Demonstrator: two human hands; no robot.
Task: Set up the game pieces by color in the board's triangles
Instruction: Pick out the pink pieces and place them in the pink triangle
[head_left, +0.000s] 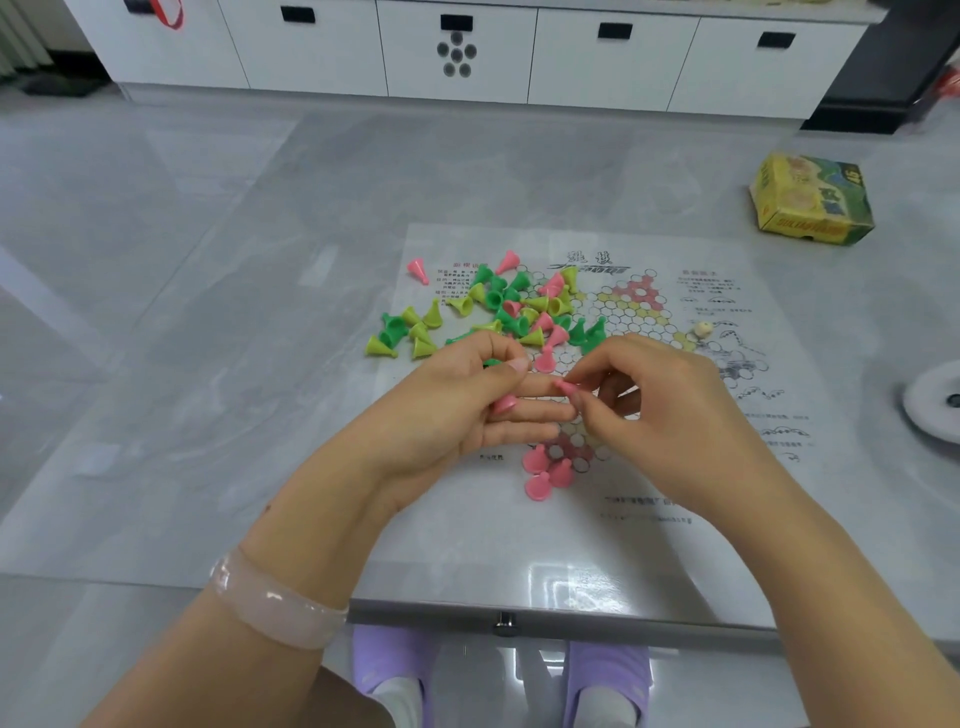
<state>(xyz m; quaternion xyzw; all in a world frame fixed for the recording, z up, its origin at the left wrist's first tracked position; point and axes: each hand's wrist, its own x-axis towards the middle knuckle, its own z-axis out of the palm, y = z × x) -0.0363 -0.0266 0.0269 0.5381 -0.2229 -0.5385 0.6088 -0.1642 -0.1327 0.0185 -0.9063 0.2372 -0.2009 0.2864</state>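
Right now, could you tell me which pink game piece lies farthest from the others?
The pink piece at the far left edge of the board, lying on its side alone beside the printed text, well left of the mixed pile.

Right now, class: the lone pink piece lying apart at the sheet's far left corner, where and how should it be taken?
Pinch the pink piece across its narrow stem, coming from above. It lies tipped on its side, away from the pile, so both flanks are free.
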